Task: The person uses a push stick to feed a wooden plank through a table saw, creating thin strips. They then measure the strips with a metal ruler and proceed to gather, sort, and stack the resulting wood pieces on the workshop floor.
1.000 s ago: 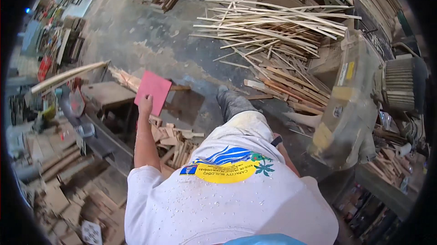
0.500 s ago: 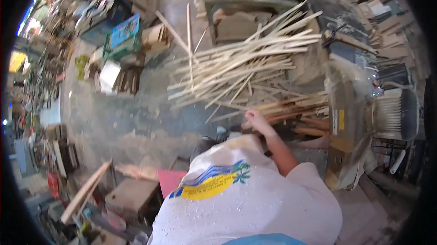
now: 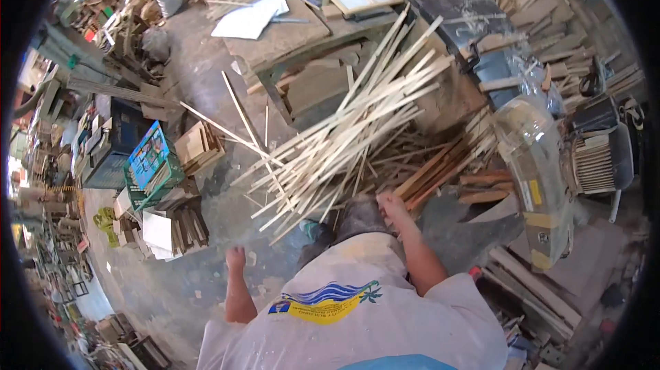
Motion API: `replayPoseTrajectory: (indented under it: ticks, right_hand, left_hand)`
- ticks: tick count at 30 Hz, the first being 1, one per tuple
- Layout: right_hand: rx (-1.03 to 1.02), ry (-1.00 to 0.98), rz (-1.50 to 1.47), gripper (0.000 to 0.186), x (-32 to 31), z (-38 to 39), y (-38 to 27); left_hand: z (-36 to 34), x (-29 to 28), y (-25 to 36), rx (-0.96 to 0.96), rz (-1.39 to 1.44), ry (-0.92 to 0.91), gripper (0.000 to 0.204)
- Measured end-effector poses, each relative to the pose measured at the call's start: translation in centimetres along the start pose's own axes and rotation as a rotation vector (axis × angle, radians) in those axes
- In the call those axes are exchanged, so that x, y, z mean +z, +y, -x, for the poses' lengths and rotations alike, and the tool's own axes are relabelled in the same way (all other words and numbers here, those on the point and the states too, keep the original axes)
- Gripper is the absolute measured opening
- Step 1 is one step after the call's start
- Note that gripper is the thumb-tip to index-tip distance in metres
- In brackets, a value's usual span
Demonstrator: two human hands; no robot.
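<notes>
Down at my left side, my left hand (image 3: 236, 256) hangs over the concrete floor; its fingers are too small to tell whether curled or apart. My right hand (image 3: 390, 206) is raised before my right hip with fingers curled and nothing visible in them, seen against dark trousers (image 3: 357, 215) and nearest some reddish-brown boards (image 3: 426, 177). Ahead lies a loose, criss-crossed pile of long pale wooden strips (image 3: 350, 136), spreading in front of both hands. My foot in turquoise-marked footwear (image 3: 313, 231) shows near the pile's lower edge.
A green crate (image 3: 148, 184) and stacked panels (image 3: 182, 232) stand on the left. Behind the strips is a workbench (image 3: 309, 29) with sheets. A dusty plastic-covered machine (image 3: 529, 164) stands on the right, with offcuts (image 3: 533, 287) below it. Concrete floor (image 3: 172, 280) lies at left.
The view has turned towards the strip pile and workbench. My left hand no longer holds the pink board, which is out of view. My right hand has come up beside my hip.
</notes>
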State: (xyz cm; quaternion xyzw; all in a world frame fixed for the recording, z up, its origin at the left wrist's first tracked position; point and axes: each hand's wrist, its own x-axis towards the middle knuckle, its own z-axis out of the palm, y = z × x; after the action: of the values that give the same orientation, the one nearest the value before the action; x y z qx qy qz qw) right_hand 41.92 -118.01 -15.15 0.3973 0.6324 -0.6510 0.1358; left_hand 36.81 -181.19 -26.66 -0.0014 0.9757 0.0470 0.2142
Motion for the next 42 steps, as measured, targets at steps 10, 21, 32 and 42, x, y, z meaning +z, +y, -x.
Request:
replayPoseTrajectory:
  ticks: [10, 21, 32, 42]
  right_hand:
    - [0.094, 0.114, -0.486, 0.072, 2.6, -16.3, -10.4]
    - [0.071, 0.234, -0.519, 0.092, -6.7, -44.9, -5.4]
    - [-0.04, 0.058, -0.767, 0.065, -2.2, -43.6, -8.8]
    - [-0.306, 0.01, -0.683, 0.082, 3.5, -35.8, -16.4]
  left_hand:
    - [-11.5, -11.5, 20.5, -0.032, 0.68, -0.216, 0.04]
    - [-26.9, -6.1, 45.2, 0.181, 0.516, -0.213, 0.038]
    - [-42.1, -5.7, 69.0, 0.658, 0.197, -0.322, 0.041]
    - [-38.3, -17.1, 62.3, 0.712, 0.345, -0.392, 0.042]
